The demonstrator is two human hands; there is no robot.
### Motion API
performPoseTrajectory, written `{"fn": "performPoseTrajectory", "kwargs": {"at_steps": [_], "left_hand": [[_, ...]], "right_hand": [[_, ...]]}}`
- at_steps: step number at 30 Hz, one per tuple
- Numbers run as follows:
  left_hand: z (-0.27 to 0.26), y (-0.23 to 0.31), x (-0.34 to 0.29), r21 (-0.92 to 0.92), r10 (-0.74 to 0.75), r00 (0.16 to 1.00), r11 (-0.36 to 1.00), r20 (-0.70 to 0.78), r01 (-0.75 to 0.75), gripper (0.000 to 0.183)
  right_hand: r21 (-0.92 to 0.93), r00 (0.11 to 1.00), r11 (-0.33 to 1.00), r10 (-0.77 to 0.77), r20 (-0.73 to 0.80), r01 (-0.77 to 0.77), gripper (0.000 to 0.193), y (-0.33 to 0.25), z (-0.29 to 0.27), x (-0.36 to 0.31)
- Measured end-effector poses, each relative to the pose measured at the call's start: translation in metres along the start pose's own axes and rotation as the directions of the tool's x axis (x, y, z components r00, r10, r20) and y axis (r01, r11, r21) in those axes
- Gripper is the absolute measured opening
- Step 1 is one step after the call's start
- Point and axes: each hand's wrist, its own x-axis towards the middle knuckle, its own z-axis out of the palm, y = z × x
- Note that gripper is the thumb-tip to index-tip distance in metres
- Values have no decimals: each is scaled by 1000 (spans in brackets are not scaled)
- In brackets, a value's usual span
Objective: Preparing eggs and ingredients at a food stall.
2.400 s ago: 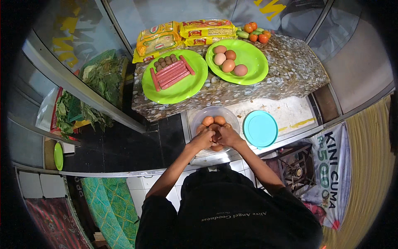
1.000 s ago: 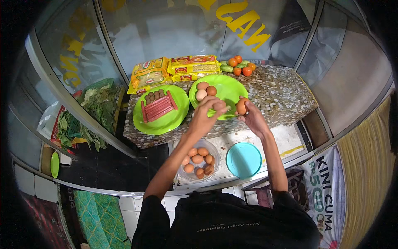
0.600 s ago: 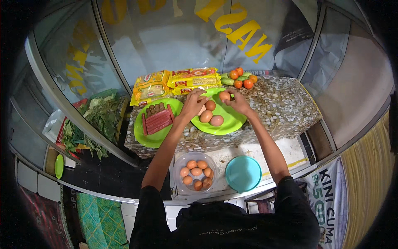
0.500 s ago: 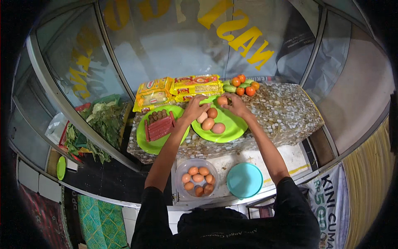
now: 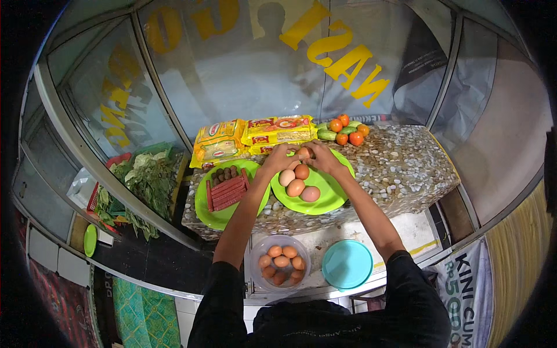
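My left hand (image 5: 280, 158) and my right hand (image 5: 322, 158) meet over the far side of a green plate (image 5: 332, 204) on the speckled counter (image 5: 400, 168). Between their fingertips is a brown egg (image 5: 303, 152), held just above the plate. Several more brown eggs (image 5: 296, 187) lie on this plate in front of my hands. Lower down, near my body, a clear round bowl (image 5: 257, 277) holds several eggs (image 5: 281, 261). A teal lid (image 5: 347, 264) lies to the right of the bowl.
A second green plate (image 5: 204, 213) with red sausages (image 5: 226, 192) and dark meatballs sits left of the egg plate. Yellow noodle packets (image 5: 249, 134), tomatoes (image 5: 347, 131) and cucumbers (image 5: 326, 134) line the back by the glass. Leafy greens (image 5: 145, 180) lie at left.
Both hands lifted eggs from the clear bowl and carried them up to the green plate. They have now come together at the plate's far side.
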Motion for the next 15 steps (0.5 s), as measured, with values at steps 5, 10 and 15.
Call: {"fn": "performPoseTrajectory", "kwargs": {"at_steps": [5,10,15], "left_hand": [[4,-13,6,2,6,1000,1000,-25,-6,43],[10,-16,7,-6,28,999,1000,-37,-28,41],[9,-27,6,11,32,996,999,-85,-31,42]], "right_hand": [[60,999,998,31,-44,-29,55,1,2,-1],[110,999,993,45,-25,-42,57,9,0,-5],[156,998,986,67,-17,-63,61,0,3,-4]]}}
